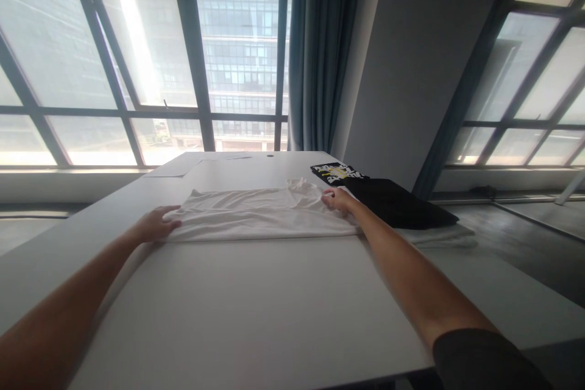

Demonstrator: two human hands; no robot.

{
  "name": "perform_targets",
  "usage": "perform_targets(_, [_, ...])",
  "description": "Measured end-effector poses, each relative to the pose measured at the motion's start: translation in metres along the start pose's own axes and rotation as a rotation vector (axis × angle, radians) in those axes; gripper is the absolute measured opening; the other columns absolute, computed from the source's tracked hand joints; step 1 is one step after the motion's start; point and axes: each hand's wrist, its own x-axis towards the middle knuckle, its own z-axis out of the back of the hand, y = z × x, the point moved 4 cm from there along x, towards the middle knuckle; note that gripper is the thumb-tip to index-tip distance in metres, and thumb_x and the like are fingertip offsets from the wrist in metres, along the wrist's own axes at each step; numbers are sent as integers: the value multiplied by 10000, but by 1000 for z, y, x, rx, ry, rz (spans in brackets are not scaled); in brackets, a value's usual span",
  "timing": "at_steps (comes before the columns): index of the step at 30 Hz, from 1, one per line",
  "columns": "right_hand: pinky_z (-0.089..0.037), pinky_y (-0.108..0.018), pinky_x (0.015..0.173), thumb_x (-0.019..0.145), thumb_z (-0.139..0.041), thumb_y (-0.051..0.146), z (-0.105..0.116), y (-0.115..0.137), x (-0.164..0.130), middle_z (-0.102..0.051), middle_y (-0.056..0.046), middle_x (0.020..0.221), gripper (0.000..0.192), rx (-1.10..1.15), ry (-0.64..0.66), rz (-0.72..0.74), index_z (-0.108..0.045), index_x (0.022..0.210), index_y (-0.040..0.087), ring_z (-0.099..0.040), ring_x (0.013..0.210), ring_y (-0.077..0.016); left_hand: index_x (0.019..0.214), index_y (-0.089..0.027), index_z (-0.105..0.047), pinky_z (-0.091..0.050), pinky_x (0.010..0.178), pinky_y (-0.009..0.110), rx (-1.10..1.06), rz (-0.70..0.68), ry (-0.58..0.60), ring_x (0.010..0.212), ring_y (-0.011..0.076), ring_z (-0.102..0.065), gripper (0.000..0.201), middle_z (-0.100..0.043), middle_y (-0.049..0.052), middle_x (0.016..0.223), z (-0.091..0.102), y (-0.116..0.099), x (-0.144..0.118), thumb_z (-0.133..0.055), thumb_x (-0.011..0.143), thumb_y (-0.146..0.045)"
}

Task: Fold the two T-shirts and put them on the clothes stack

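Observation:
A white shirt [256, 216] lies folded into a long, wrinkled strip across the table, with a small bunched part standing up at its far edge. My left hand [158, 224] rests at the strip's left end, thumb and forefinger apart and touching the cloth. At the right end, my right hand [339, 200] has its fingers closed on the upper layer of the fabric. Part of the shirt's right end is hidden behind my right hand and forearm.
Right of the shirt, a folded black garment [402, 202] lies on a light-coloured cloth [441, 236]. Behind it is a black garment with a white and yellow print [336, 173]. Paper sheets [171, 172] lie at the far left of the white table [256, 311]. Windows and a curtain stand beyond.

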Motion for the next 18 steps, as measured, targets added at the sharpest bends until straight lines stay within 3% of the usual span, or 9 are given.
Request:
perform_targets(3, [-495, -221, 609, 729, -723, 112, 1, 7, 5, -726, -54, 749, 373, 58, 4, 64, -747, 1100, 99, -630, 610, -140, 1260, -111, -699, -485, 1026, 392, 71, -49, 60, 1166, 363, -640, 754, -629, 182, 1367, -3, 1, 3, -546, 658, -539])
perform_targets(5, [-530, -247, 724, 731, -682, 98, 8, 12, 10, -744, -64, 809, 349, 66, -61, 140, -764, 1070, 107, -670, 719, -164, 1198, -138, -734, -464, 1058, 387, 95, -47, 76, 1189, 359, -627, 702, -645, 164, 1353, -5, 3, 5, -542, 655, -539])
perform_targets(8, [-491, -270, 957, 766, -628, 107, 17, 18, 11, -741, -100, 1110, 401, -6, -186, 280, -746, 1149, 124, -677, 1029, -200, 1111, -180, -770, -441, 1089, 376, 109, -26, 91, 1218, 348, -610, 631, -675, 136, 1317, -7, 9, 8, -549, 642, -539])
perform_targets(10, [-432, -259, 1044, 742, -619, 69, 15, 16, 10, -673, -126, 1284, 475, -168, -194, 298, -722, 1204, 117, -623, 1179, -218, 1091, -195, -775, -433, 1098, 381, 113, -14, 108, 1239, 343, -596, 607, -692, 130, 1291, -8, 13, 9, -564, 630, -528])
perform_targets(14, [-428, -249, 1035, 689, -642, 34, 7, 8, 5, -594, -170, 1392, 635, -454, -107, 191, -653, 1320, 107, -590, 1242, -262, 1167, -155, -749, -430, 1102, 380, 169, -7, 140, 1283, 338, -567, 627, -637, 157, 1369, -6, 16, 7, -581, 661, -486])
perform_targets(18, [-455, -275, 985, 833, -616, 166, 1, 18, 4, -626, -155, 1359, 546, -430, -86, 132, -608, 1378, 150, -611, 1210, -258, 1310, -207, -675, -430, 1085, 491, 290, -67, 37, 1348, 368, -491, 604, -472, 87, 1545, -5, -6, -1, -476, 812, -485])
